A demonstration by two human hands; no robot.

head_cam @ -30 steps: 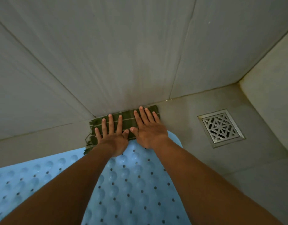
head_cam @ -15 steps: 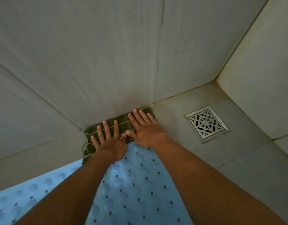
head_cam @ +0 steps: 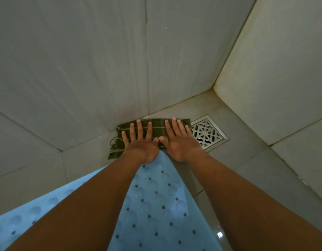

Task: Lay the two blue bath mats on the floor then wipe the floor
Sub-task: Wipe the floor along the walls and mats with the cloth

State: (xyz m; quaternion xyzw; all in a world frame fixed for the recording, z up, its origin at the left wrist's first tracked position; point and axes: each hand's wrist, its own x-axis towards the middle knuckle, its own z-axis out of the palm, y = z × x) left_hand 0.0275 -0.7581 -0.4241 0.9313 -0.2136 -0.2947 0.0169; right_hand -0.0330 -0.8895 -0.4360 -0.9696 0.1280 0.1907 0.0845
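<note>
The cloth (head_cam: 158, 127) has slid right since a second ago, and both my hands have gone with it. It sat well left of the drain (head_cam: 208, 133) before; now its right end is just beside the grate's left corner. My left hand (head_cam: 139, 144) lies flat on the left half of the dark green striped cloth, fingers straight and spread, gripping nothing, only pressing down. My right hand (head_cam: 179, 142) does the same on the right half, fingers straight and closer together, little finger at the cloth's right edge. My thumbs meet tip to tip in the middle. The cloth lies on the floor (head_cam: 247, 156), right along the foot of the far wall (head_cam: 84, 69), with a frayed corner trailing near and to the left. One blue bath mat (head_cam: 156, 205) lies flat on the floor on the near side, under my forearms, and its rounded far end reaches the heels of my hands. I can see only that one mat from here. The side wall (head_cam: 283, 69) closes the corner on the right.
</note>
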